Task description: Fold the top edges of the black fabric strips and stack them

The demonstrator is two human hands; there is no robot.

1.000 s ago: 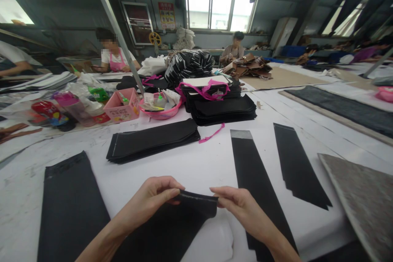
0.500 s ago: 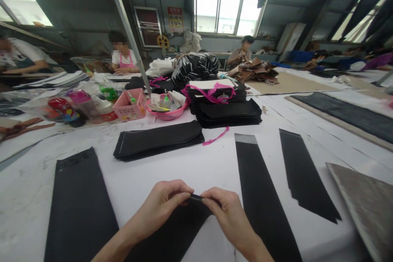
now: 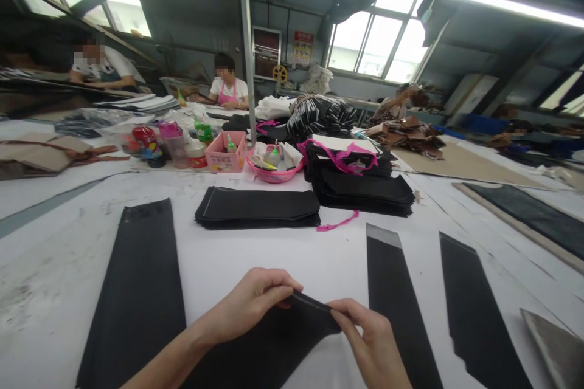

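Note:
Between my hands is a black fabric-like panel, its far edge lifted off the white table. My left hand pinches that edge near its middle, thumb on the near side. At the edge's right corner, my right hand grips with thumb and fingers. A pale line runs along the edge between them. To the left lies a long black panel. On the right are a black strip with a grey end band and another black piece with a notched side.
Beyond my hands lies a stack of black panels, with a larger black stack behind it and a pink ribbon nearby. A pink basket and pink box stand farther back. Co-workers sit across the table.
My right hand has slid rightward along the panel's edge, away from my left hand, so more of the edge shows between them. The camera view has turned left and tilted.

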